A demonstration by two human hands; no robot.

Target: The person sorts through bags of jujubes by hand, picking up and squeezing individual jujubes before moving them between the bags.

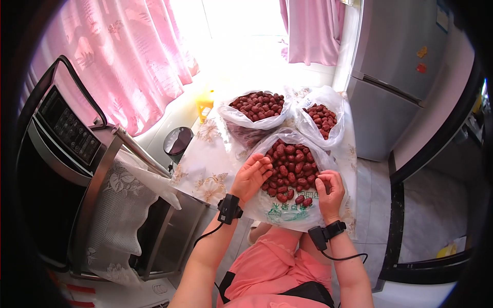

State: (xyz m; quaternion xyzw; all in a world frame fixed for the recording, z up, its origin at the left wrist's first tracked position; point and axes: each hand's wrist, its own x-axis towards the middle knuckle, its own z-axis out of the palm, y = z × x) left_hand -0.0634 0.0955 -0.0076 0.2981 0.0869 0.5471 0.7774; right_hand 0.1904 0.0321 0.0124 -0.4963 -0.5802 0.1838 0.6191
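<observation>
A clear plastic bag with green print [281,218] lies wide open at the near side of the table, full of dark red jujubes [291,167]. My left hand [250,177] is at the bag's left side, its fingers curled in against the jujubes. On the opposite side, my right hand [331,191] has its fingers bent towards the thumb, by the bag's right edge. What either set of fingers holds, if anything, is hidden. A few jujubes [303,200] lie apart from the heap, on the printed plastic close to me.
Behind stand two more open bags of jujubes, a fuller left bag [257,124] and a smaller right bag [336,118], on a flowered tablecloth [208,187]. A fridge [382,118] is at right, an oven-like appliance [61,138] at left. A yellow plastic object [204,104] sits near the window.
</observation>
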